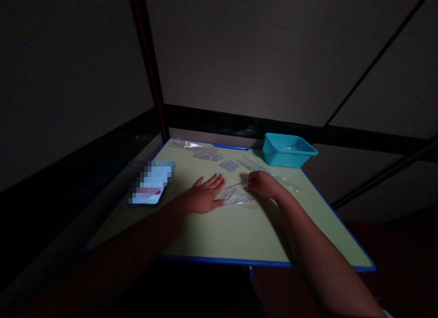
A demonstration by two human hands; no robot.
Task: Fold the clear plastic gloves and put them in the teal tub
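Head: R grip (263, 184) pinching bag (237, 195); L grip (203, 199) (flat) touching it

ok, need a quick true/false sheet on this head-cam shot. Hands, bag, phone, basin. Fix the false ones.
1. The left hand lies palm down with its fingertips toward a clear plastic bag. True.
2. The right hand is spread flat. False: its fingers are curled, with the fingertips at the bag's edge.
3. A teal basin stands at the far right of the table. True.
4. The phone lies to the right of both hands. False: it lies to the left of both.
5. The table has a blue edge. True.
6. The basin is upside down. False: it stands upright, opening upward.
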